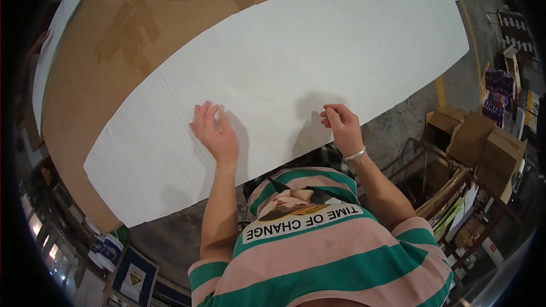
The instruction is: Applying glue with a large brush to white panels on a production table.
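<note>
A large white sheet (273, 79), apparently card or board, stretches across the work surface in front of me. Fine parallel lines run over its left part. My left hand (216, 135) is above the sheet, its fingers apart and nothing in them; whether it touches the sheet I cannot tell. Closer to the sheet's near edge on the right is my right hand (344, 127), a bracelet at its wrist. Its thumb and fingers are pinched together, and what they hold, if anything, is too small to make out.
Beneath the sheet lies a brown board table (79, 102) with strips of tape (133, 31). Cardboard boxes (472, 136) and a metal rack (424, 176) stand to my right. White buckets (107, 250) and a framed warning sign (133, 278) are at the lower left.
</note>
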`<state>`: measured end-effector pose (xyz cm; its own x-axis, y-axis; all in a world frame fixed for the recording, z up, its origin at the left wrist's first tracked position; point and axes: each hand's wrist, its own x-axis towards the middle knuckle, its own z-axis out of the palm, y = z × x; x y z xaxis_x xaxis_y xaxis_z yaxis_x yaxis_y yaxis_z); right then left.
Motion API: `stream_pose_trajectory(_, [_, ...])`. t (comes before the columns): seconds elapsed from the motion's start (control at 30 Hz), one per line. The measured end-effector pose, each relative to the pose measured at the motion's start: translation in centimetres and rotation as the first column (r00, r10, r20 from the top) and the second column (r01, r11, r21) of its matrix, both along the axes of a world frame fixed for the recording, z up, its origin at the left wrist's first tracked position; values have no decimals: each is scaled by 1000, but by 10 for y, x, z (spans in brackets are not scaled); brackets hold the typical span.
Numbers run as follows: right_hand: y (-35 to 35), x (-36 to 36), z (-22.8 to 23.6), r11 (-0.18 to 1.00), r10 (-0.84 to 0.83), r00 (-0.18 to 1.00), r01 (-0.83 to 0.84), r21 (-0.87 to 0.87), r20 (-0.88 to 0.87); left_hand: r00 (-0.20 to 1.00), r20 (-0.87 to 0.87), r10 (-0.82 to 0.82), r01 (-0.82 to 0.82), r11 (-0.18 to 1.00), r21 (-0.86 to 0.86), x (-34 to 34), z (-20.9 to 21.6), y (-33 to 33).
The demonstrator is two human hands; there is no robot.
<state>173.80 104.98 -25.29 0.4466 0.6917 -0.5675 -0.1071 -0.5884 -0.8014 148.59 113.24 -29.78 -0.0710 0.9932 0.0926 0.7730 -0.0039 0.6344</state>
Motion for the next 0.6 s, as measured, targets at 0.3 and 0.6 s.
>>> stream_pose_trajectory(0.3, [11, 32, 4, 995, 59, 955, -79, -56, -290, 997, -32, -69, 66, 994, -86, 72, 13, 3])
stream_pose_trajectory(0.6, [20, 25, -13, 942, 335, 930, -333, 38, -150, 988, -120, 94, -104, 992, -79, 64, 5, -9])
